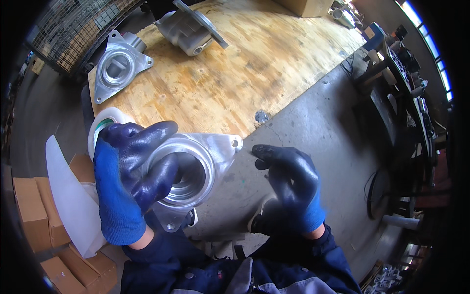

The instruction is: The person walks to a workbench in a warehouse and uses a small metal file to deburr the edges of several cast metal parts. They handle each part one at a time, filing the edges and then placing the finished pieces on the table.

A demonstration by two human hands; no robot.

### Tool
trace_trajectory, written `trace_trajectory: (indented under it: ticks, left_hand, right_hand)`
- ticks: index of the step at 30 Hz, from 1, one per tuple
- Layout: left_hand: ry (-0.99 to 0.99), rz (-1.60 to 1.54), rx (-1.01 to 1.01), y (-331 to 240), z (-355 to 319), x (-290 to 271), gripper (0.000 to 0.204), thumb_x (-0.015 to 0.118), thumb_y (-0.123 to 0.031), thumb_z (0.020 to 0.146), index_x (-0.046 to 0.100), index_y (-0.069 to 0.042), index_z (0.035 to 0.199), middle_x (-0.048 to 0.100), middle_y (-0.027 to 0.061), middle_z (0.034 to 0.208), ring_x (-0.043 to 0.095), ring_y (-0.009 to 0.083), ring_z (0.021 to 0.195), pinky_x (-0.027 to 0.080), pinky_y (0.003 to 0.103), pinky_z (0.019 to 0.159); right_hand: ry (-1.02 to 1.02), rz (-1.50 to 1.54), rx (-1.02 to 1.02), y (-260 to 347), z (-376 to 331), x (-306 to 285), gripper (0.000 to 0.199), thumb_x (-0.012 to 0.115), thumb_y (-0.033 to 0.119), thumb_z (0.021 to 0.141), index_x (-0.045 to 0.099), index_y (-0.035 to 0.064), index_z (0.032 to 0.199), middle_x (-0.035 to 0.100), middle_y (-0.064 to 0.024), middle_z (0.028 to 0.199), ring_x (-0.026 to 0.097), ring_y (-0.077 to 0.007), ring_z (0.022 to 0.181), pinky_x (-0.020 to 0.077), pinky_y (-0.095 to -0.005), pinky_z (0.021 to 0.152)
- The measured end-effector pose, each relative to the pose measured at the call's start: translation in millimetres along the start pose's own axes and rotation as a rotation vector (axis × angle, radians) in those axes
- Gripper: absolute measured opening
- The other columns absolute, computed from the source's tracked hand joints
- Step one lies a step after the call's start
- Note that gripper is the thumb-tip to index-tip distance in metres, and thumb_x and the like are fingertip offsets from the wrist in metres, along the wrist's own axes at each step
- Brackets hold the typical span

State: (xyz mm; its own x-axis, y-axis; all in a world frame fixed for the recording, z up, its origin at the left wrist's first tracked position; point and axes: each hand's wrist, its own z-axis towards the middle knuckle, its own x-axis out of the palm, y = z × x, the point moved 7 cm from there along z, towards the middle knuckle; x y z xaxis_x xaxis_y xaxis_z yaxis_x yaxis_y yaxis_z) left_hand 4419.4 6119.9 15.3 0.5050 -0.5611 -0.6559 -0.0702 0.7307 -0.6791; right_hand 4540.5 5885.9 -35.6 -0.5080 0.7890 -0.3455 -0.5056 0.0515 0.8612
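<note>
My left hand (132,166), in a blue glove with a dark coated palm, grips a silvery machined metal flange housing (215,161). Its thumb reaches into the round bore and the other fingers lie over the rim. The housing is held up in front of the table's near corner, bore facing me. Just right of its holed upper corner is my right hand (289,174), gloved alike and apart from the part. Its fingers are curled together; whatever they may hold is hidden. Behind my left hand stands a white roll (93,134) with a green core, partly covered.
On the plywood table (235,63) lie a similar flange housing (117,68) and a larger metal casting (188,32). A cardboard box (306,6) sits at the far edge. Cardboard boxes (32,210) and a white sheet (68,201) are at lower left, a wire cage (73,36) beyond.
</note>
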Motion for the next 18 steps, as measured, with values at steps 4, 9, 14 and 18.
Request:
trace_trajectory:
  ticks: [4, 9, 14, 18]
  left_hand:
    - [-0.006, -0.065, -0.069, -3, 4, 2, 0.044, 0.077, -0.009, 0.079, 0.073, -0.001, 0.122, 0.071, 0.0100, 0.110, 0.066, 0.0237, 0.100, 0.052, 0.038, 0.094]
    - [0.000, 0.042, 0.015, -9, 4, 2, 0.042, 0.076, -0.011, 0.079, 0.075, -0.001, 0.120, 0.067, 0.0091, 0.109, 0.064, 0.0248, 0.099, 0.050, 0.039, 0.094]
    - [-0.019, -0.016, -0.025, -8, 2, 1, 0.042, 0.076, -0.012, 0.079, 0.075, -0.001, 0.120, 0.066, 0.0089, 0.108, 0.064, 0.0239, 0.098, 0.050, 0.039, 0.094]
    - [0.001, 0.030, 0.009, -8, 4, 0, 0.043, 0.076, -0.012, 0.079, 0.075, -0.002, 0.120, 0.066, 0.0090, 0.108, 0.065, 0.0233, 0.097, 0.051, 0.038, 0.092]
  right_hand:
    - [0.032, -0.101, 0.018, 7, 2, 0, 0.037, 0.058, -0.017, 0.081, 0.073, -0.0027, 0.112, 0.077, -0.0178, 0.110, 0.074, -0.0264, 0.089, 0.0585, -0.0355, 0.080]
    - [-0.001, -0.148, -0.045, 9, 0, -2, 0.045, 0.060, -0.012, 0.077, 0.075, 0.0025, 0.117, 0.071, -0.0128, 0.093, 0.070, -0.0281, 0.081, 0.0548, -0.0381, 0.075]
    - [0.010, -0.216, -0.102, 14, 3, -1, 0.050, 0.064, -0.008, 0.072, 0.076, 0.0046, 0.118, 0.067, -0.0115, 0.085, 0.068, -0.0298, 0.077, 0.0527, -0.0395, 0.070]
    - [0.030, -0.232, -0.114, 20, 6, -1, 0.049, 0.065, -0.007, 0.070, 0.077, 0.0048, 0.116, 0.067, -0.0116, 0.084, 0.068, -0.0304, 0.077, 0.0526, -0.0400, 0.070]
